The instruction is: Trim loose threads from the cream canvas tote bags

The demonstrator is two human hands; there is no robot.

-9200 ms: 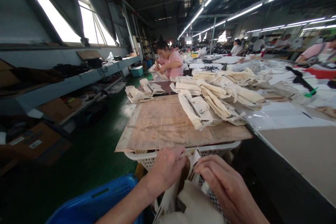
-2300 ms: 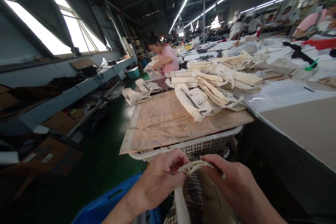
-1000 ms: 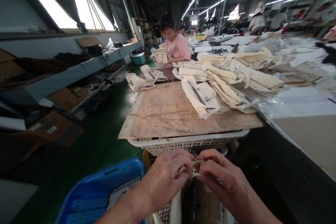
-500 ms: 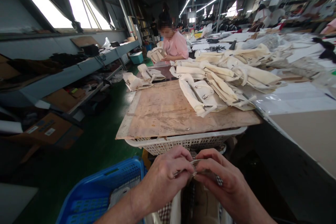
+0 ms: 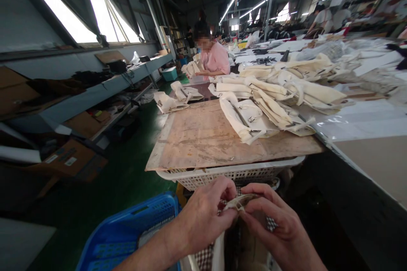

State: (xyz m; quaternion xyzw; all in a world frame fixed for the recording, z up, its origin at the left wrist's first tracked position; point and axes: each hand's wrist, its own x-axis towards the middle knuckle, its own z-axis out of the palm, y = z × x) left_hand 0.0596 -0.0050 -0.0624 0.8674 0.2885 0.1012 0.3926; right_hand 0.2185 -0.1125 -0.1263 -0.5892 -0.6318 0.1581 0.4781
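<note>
Low in the view and close to my body, my left hand (image 5: 210,209) and my right hand (image 5: 275,218) pinch a narrow cream fabric strip (image 5: 240,200) between fingertips and thumbs. Both hands are closed on it, a short gap apart. Beneath them hangs brown-and-white checked cloth (image 5: 203,257) beside a cream fabric edge (image 5: 218,252); whether these join the strip I cannot tell. My fingers partly hide the strip's ends.
Ahead, a brown board (image 5: 190,144) lies over a white plastic basket (image 5: 203,181), with several cream fabric bags (image 5: 243,116) on its right. A blue basket (image 5: 127,220) stands at lower left. Beyond the board, a person in pink (image 5: 218,59) handles a cream piece. A long shelf (image 5: 95,89) lines the left wall.
My hands have drawn slightly apart and more of the cream strip shows between them. The whole view has shifted a little, so the surroundings appear further right.
</note>
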